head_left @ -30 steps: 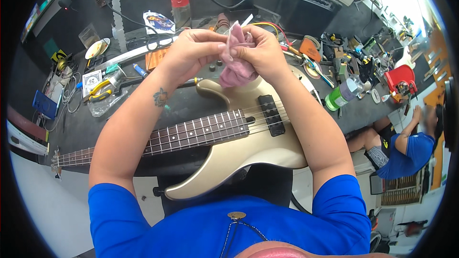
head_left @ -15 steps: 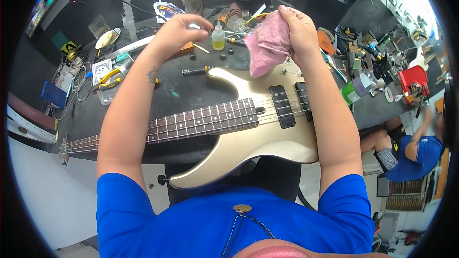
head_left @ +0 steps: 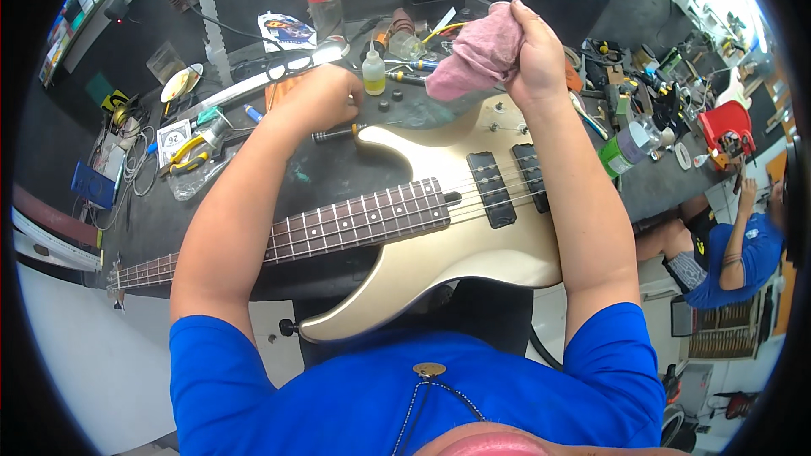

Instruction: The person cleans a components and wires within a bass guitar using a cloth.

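My right hand grips a bunched pink cloth, raised over the upper edge of a gold bass guitar. The bass lies across the bench, neck toward the left. Curled downward at the bench top, my left hand has its fingers bent together; whatever is beneath or between them is hidden. Beside it lie two small black knobs. A screwdriver rests just below that hand, and a small squeeze bottle of yellow liquid stands to its right.
Behind stands a clear container with a red lid. Yellow-handled pliers lie at left. A green-labelled bottle and a red bin are at right. Another person in blue sits at far right.
My left hand has lowered to the bench and its fingers have curled in, covering where a third black knob lay. The cloth in my right hand has lifted and bunched up.
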A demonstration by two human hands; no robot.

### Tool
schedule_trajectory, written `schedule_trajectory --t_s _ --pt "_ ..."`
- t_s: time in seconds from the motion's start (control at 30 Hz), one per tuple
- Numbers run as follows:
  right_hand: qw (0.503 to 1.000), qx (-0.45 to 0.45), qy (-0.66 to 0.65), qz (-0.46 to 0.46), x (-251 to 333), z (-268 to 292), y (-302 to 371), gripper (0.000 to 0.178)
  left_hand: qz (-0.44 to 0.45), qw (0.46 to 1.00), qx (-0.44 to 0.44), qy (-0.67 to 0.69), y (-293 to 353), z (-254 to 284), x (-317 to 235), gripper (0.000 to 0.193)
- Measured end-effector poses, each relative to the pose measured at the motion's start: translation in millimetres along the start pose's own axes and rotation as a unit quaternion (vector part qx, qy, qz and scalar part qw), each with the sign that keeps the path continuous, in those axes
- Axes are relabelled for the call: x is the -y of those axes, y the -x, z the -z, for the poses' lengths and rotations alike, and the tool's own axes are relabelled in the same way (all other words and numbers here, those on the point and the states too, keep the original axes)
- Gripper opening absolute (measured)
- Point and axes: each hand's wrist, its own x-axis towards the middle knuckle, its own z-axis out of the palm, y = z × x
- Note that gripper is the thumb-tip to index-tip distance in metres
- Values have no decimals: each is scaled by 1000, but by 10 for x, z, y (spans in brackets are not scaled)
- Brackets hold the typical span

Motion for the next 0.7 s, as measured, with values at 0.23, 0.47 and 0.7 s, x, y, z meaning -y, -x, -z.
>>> schedule_trajectory --t_s 0.23,0.47,0.7 --pt "998 -39 9 47 -162 37 -79 20 -28 996 -87 12 -275 -417 -106 20" --pt "996 25 71 46 -182 -89 20 17 -47 968 -187 163 -255 -354 -156 21" --pt "872 151 453 104 -251 -466 398 27 -65 706 -105 697 -188 -162 -325 36"
